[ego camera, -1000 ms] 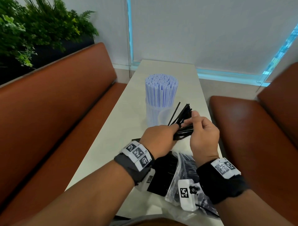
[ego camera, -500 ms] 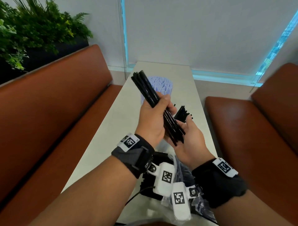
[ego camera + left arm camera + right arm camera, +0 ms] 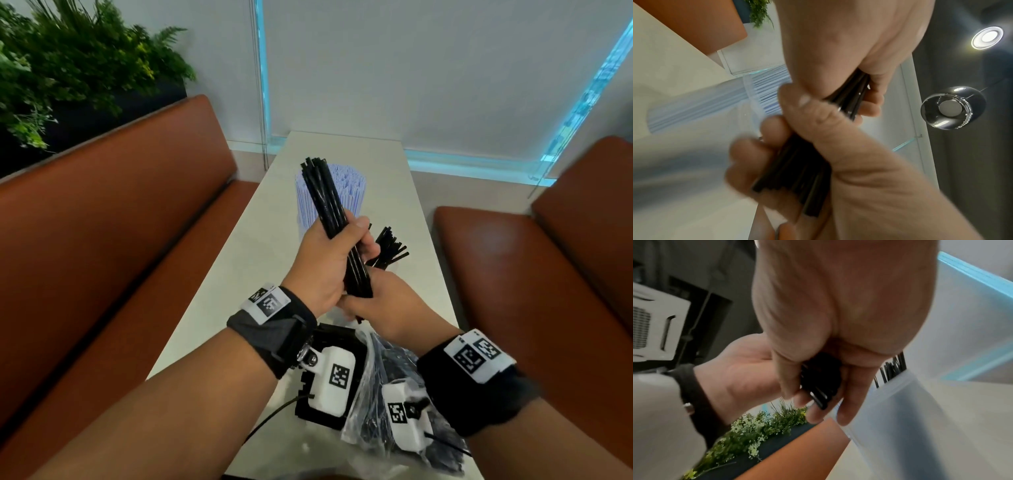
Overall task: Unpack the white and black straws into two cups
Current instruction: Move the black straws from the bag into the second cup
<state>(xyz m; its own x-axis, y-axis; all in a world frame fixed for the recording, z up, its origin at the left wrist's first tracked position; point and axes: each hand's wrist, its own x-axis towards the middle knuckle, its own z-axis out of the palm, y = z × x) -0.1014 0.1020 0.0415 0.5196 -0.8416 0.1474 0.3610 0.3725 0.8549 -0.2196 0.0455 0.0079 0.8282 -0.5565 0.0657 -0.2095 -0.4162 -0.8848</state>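
Note:
My left hand (image 3: 322, 267) grips a bundle of black straws (image 3: 325, 198) around its middle and holds it nearly upright above the table. My right hand (image 3: 387, 308) sits just below, its fingers curled round the bundle's lower end (image 3: 818, 391). Behind the bundle stands a clear cup packed with white straws (image 3: 351, 186). To its right, a second cup holds several black straws (image 3: 390, 246) that fan out. In the left wrist view both hands wrap the black straws (image 3: 797, 170).
A clear plastic bag (image 3: 380, 383) with more black straws lies on the white table (image 3: 239, 267) under my wrists. Brown bench seats (image 3: 120, 240) flank the narrow table on both sides. Green plants (image 3: 68, 68) stand behind the left bench.
The black bundle has gone from lying low between my hands to standing upright in my left hand. My right hand has slid down to its lower end.

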